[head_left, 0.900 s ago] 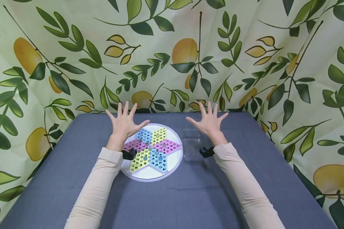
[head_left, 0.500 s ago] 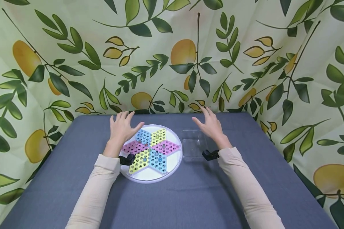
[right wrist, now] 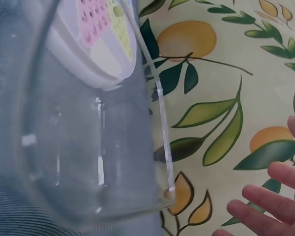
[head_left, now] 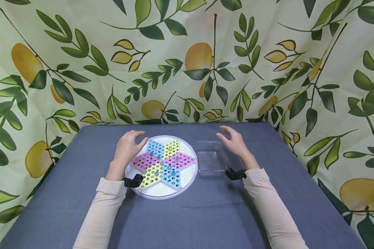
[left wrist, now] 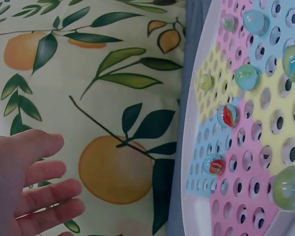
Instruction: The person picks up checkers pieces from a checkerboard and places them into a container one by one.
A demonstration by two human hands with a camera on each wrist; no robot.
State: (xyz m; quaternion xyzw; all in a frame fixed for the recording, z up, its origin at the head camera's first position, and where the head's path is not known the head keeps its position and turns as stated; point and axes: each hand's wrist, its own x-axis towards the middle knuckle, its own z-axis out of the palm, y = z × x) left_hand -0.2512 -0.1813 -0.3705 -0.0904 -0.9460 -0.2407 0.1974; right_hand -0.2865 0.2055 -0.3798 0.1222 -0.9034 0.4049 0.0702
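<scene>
A round white Chinese checkers board [head_left: 162,190] with a pink, yellow and blue star lies on the table. Several glass marbles sit in its holes, among them a red-swirled marble [left wrist: 228,116] in the left wrist view. My left hand [head_left: 126,148] hovers by the board's left edge, its fingers loosely bent and nothing in them. To the right of the board stands a clear plastic box [head_left: 210,159]. Above that box's far right corner is my right hand [head_left: 236,142], fingers relaxed and holding nothing. The right wrist view looks through the box, with fingers [right wrist: 270,206] at its right.
A grey-blue cloth [head_left: 187,224] covers the table. Behind it and at both sides hangs a curtain [head_left: 162,52] printed with leaves and fruit. Each wrist carries a black camera, such as the left wrist camera [head_left: 133,181].
Both hands have come down and back towards the person from a raised, spread-finger pose, and drawn slightly apart. Their fingers have relaxed and bent. The board and box stay in place.
</scene>
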